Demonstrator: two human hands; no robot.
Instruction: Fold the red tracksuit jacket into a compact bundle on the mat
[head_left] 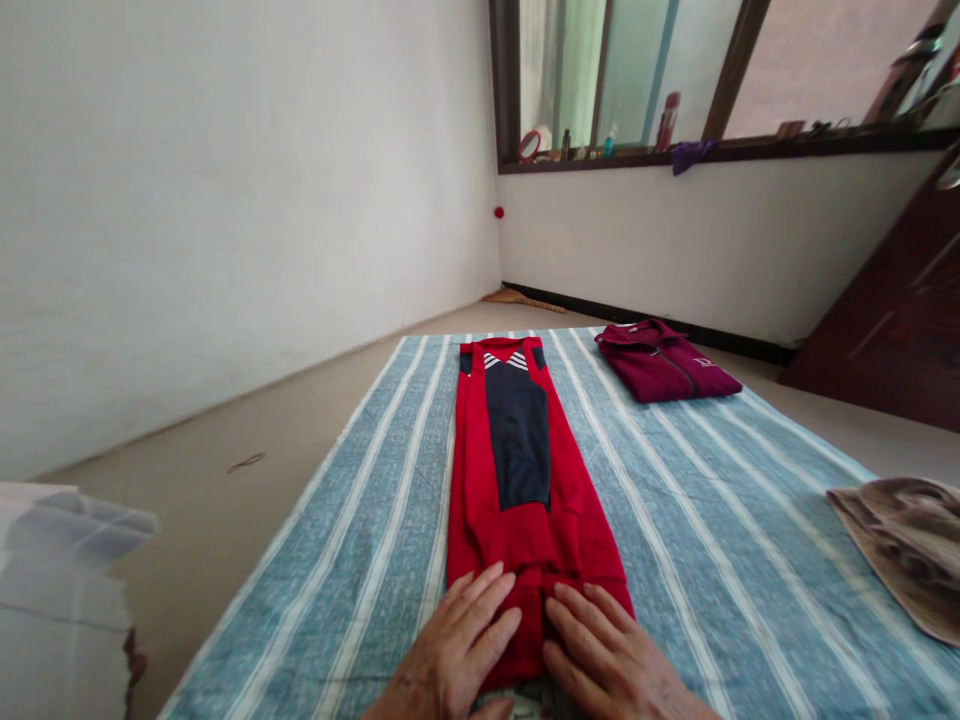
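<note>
A red and dark navy jacket with white stripes lies folded into a long narrow strip, running away from me on the striped cloth. On its near end rest both my hands. My left hand lies flat on the left side, fingers stretched forward. Beside it, my right hand presses flat on the right side with fingers extended. A narrow gap of red fabric shows between them. The underside of the near edge is hidden by the hands.
A folded maroon zip top sits at the far right of the blue striped cloth. Brown patterned fabric lies at the right edge. White sheeting stands at the lower left. Bottles and a mirror line the windowsill.
</note>
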